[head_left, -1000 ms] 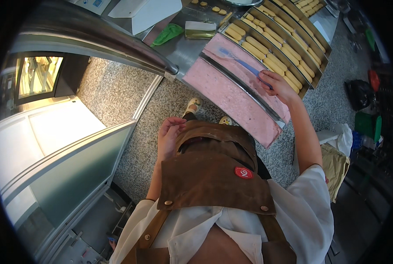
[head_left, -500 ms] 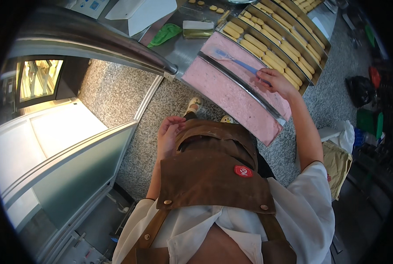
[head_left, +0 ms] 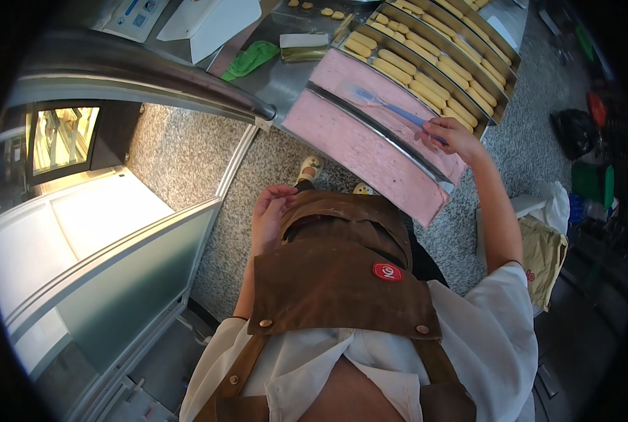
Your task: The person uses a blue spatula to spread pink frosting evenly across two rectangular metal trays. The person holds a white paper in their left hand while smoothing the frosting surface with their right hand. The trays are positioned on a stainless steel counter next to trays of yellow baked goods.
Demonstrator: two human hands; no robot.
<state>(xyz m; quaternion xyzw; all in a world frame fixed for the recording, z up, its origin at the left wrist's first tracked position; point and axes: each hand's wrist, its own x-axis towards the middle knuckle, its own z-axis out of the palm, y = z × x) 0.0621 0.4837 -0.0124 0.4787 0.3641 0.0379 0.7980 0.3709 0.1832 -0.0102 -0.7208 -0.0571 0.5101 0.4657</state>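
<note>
Head view, looking down over brown leather apron [head_left: 342, 281] w/ white shirt.

R hand [head_left: 453, 136] at approx 1 o'clock: fingers curled shut round handle end of a long blue plastic spatula [head_left: 391, 109]. Blade end lies on the pink batter surface, pointing toward 11 o'clock.

Work item: two long shallow steel trays filled w/ smooth pink batter [head_left: 370, 144], side by side at 12–1 o'clock, on the steel counter [head_left: 275, 74]. Near tray's corner overhangs counter edge toward the person.

L hand [head_left: 270, 211] at approx 11 o'clock of apron bib, fingers loosely bent, half open, holding nothing; fingertips touching apron's top edge.

Beyond pink trays, 12–1 o'clock: steel trays of pale yellow finger-shaped biscuits [head_left: 433, 63] in rows. Green cloth [head_left: 247, 60] at 11 o'clock on counter, small wrapped block [head_left: 303, 46] just beside it. Speckled grey floor [head_left: 180, 151] below; lit oven window [head_left: 61, 137] at 9–10 o'clock.

Risks, my read:
- Overhanging tray could tip if spatula presses hard at near end; L hand isn't steadying it.
- Steep blade angle may gouge batter, leave ridges.
- Batter could be pushed over the rim between trays, or drip to floor.
</note>
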